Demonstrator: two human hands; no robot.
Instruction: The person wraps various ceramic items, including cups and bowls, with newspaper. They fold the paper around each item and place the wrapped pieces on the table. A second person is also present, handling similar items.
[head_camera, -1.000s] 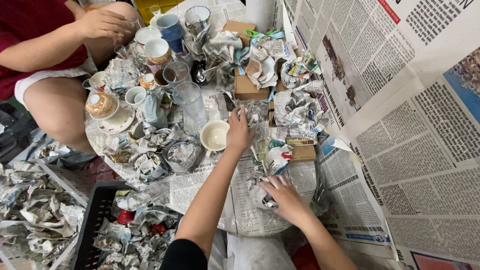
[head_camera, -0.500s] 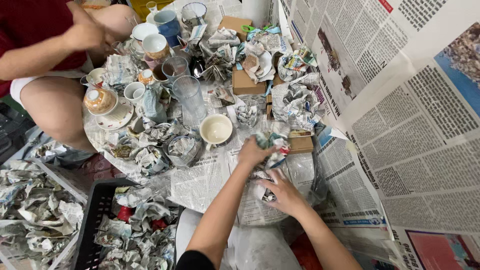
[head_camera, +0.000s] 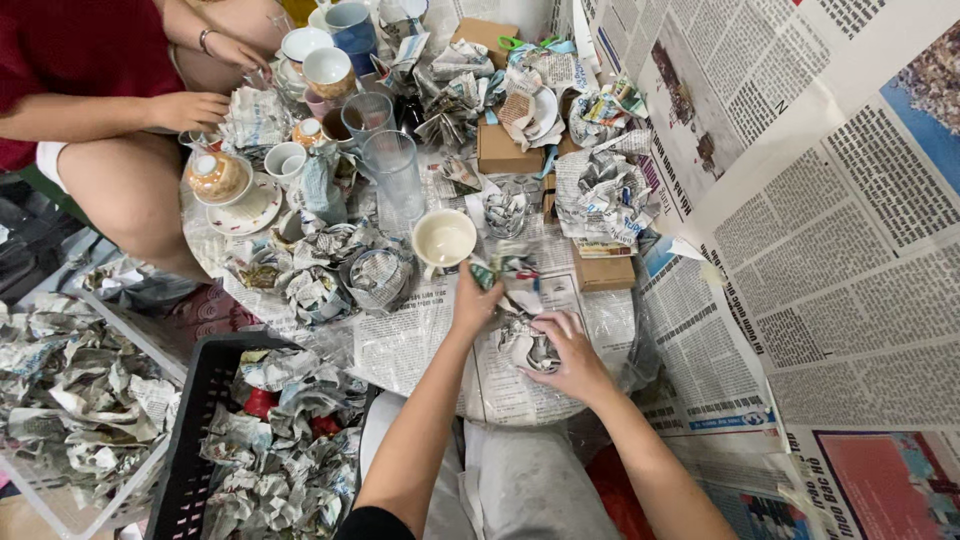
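My left hand (head_camera: 473, 303) pinches a strip of crumpled newspaper (head_camera: 508, 278) at the near part of the round table (head_camera: 420, 345). My right hand (head_camera: 560, 352) cups a small item half wrapped in newspaper (head_camera: 528, 340), its fingers curled around it. The two hands almost touch over the same wad of paper. A cream cup (head_camera: 444, 240) stands just beyond my left hand. What is inside the wrapping is hidden.
Another person in a red top sits at the far left, hands (head_camera: 195, 108) on a wrapped bundle. Cups, clear glasses (head_camera: 395, 170), cardboard boxes (head_camera: 500, 150) and wrapped pieces crowd the table. A black crate (head_camera: 205, 420) of paper-wrapped items stands at lower left. Newspaper covers the floor at right.
My left hand pulled back from the cream cup toward me and joined my right hand at the bundle, taking hold of the paper. The other person's hands shifted to a bundle nearer them.
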